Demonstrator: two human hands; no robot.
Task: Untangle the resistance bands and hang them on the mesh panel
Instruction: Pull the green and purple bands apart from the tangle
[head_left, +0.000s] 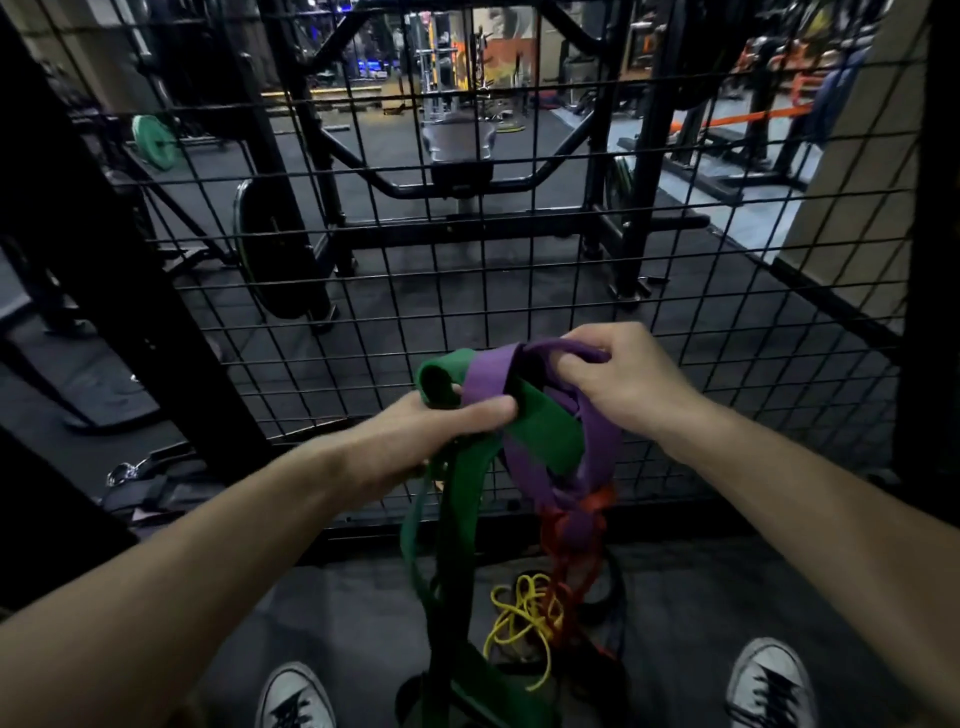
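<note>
A dim gym; dark rubber floor (467, 291) runs to the far end, where lit machines and an orange wall (511, 52) glow at twelve o'clock; a black rack frame (332, 156) stands at center with a black weight plate (270, 249) leaning at ten o'clock; a green plate (153, 143) lies beyond; a pale pillar (852, 182) rises at two o'clock; orange straps (748, 117) cross behind it.
</note>
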